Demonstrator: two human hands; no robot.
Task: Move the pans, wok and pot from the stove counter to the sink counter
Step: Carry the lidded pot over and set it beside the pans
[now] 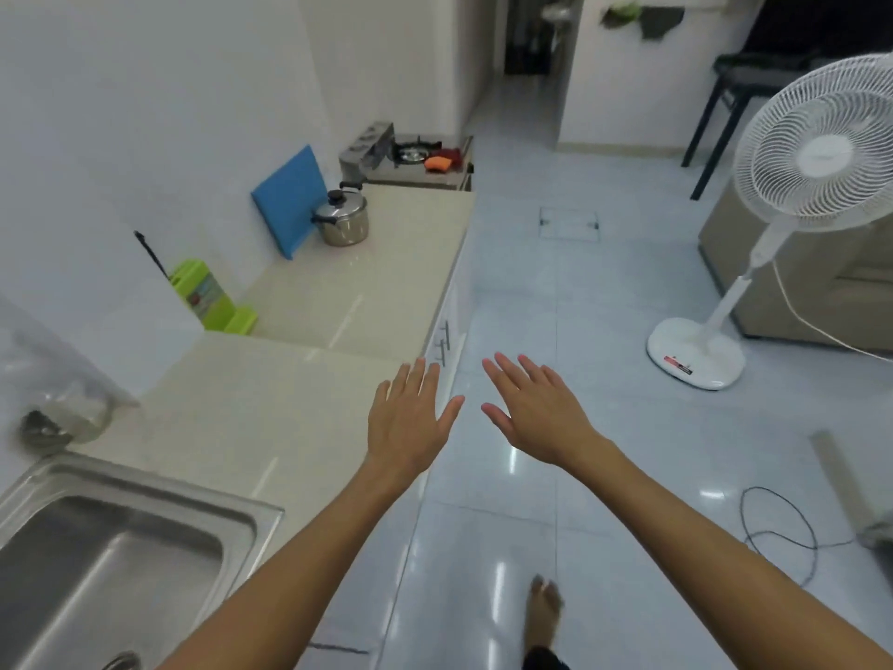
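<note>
A steel pot (pixel 342 219) with a lid and black knob stands on the beige counter (pixel 367 292), far ahead, beside a blue board. Beyond it sits the gas stove (pixel 410 153) on a lower counter; no pan or wok shows on it. The steel sink (pixel 111 563) is at the lower left, set in the near counter. My left hand (pixel 408 423) hovers flat over the counter's front edge, fingers spread, holding nothing. My right hand (pixel 536 413) is stretched out beside it over the floor, also spread and holding nothing. Both are well short of the pot.
A blue cutting board (pixel 289 201) leans on the wall. A green rack (pixel 208 297) stands by the wall. Orange and red cloths (pixel 442 159) lie by the stove. A white standing fan (pixel 792 195) and a black cable (pixel 778 534) occupy the floor to the right. A plastic bag (pixel 53 379) sits left.
</note>
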